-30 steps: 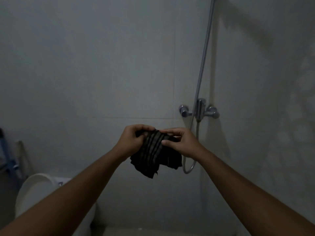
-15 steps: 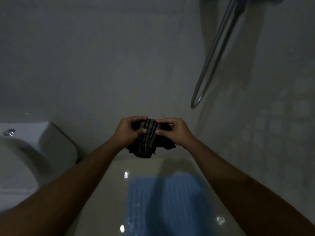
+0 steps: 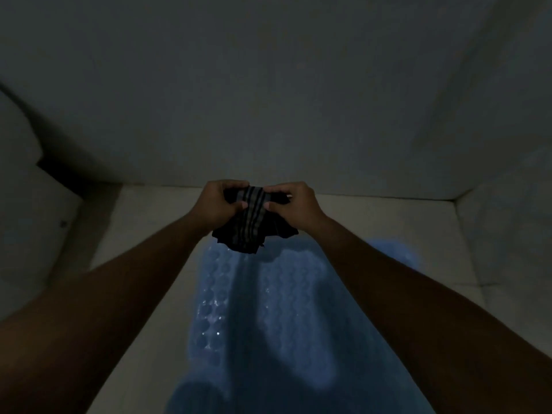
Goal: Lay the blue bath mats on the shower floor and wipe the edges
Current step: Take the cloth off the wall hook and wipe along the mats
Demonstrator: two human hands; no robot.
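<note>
1. Nearest to the camera, two bare forearms come in from the lower corners. The left forearm [image 3: 119, 294] crosses the floor just left of the blue mat [image 3: 286, 309], and the right forearm [image 3: 403, 279] lies over the mat's right side.
2. The mat lies flat on the pale shower floor [image 3: 155, 294]. Its surface is covered in round bumps, with a few wet-looking glints on its left part. A dark band runs along its length; in this dim light I cannot tell whether that is a shadow or a gap between two mats.
3. Bare floor shows to the left of the mat and in a strip beyond its far end.
4. Above the mat's far end, both hands hold one dark cloth [image 3: 252, 228].
   - The left hand [image 3: 219, 206] grips its upper left part, fingers curled over the top and thumb pressed on the front.
   - The right hand [image 3: 294, 206] grips the upper right part the same way.
   - The cloth is bunched and hangs down between them.
   - Pale stripes run down its middle; any label on it is too dark to read.
5. Left of the mat stands a pale, curved toilet [image 3: 27, 234], cut off by the frame edge.
6. Beyond the mat's far end rises the plain back wall [image 3: 268, 115]. It meets a side wall [image 3: 507, 234] in a corner to the right of the mat.
</note>
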